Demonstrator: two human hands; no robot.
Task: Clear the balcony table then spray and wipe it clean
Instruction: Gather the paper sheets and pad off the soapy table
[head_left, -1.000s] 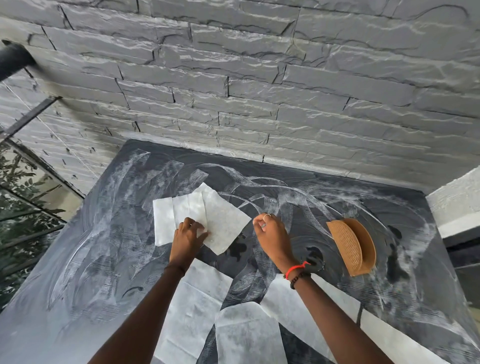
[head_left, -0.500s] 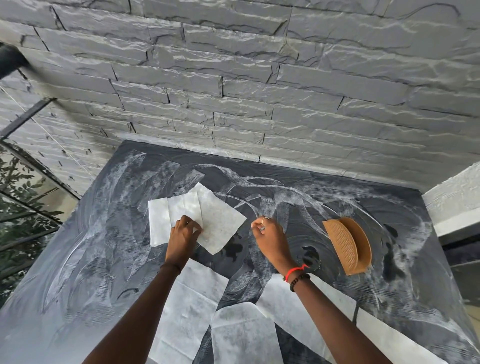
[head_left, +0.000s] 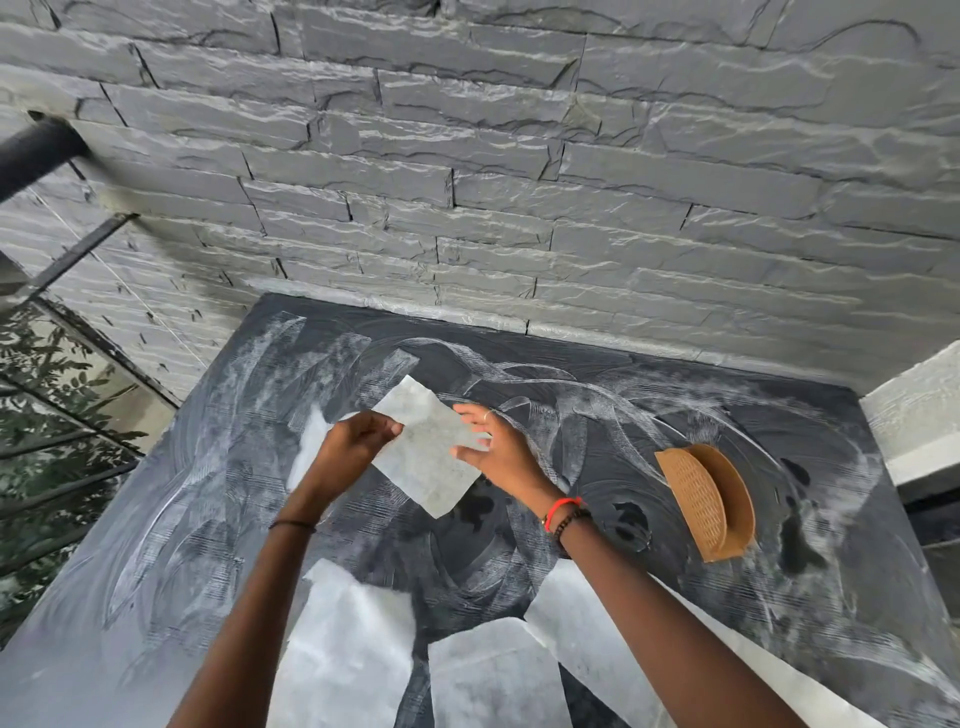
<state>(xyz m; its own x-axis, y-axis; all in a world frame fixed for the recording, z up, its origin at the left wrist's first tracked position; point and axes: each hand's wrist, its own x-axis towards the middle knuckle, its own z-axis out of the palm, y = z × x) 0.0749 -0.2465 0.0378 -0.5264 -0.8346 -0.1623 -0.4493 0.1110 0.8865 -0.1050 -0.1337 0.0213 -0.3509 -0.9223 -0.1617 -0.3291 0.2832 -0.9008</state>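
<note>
The dark balcony table (head_left: 675, 405) is smeared all over with whitish wipe streaks and a few dark wet patches. A white paper towel (head_left: 423, 457) is lifted just above the middle of the table. My left hand (head_left: 353, 447) pinches its left edge. My right hand (head_left: 498, 447) is at its right edge with fingers spread, touching the sheet. A blurred white part of the towel (head_left: 306, 447) shows left of my left hand.
A brown woven holder (head_left: 704, 501) stands on the table at the right. Several white paper sheets (head_left: 343, 649) lie along the near edge. A grey stone wall (head_left: 519, 182) backs the table. A glass railing with foliage (head_left: 57, 415) is at the left, a white ledge (head_left: 914, 410) at the right.
The towel lay flat under my left hand; now it is raised and held between both hands. My right hand opened from a fist and came left to the towel.
</note>
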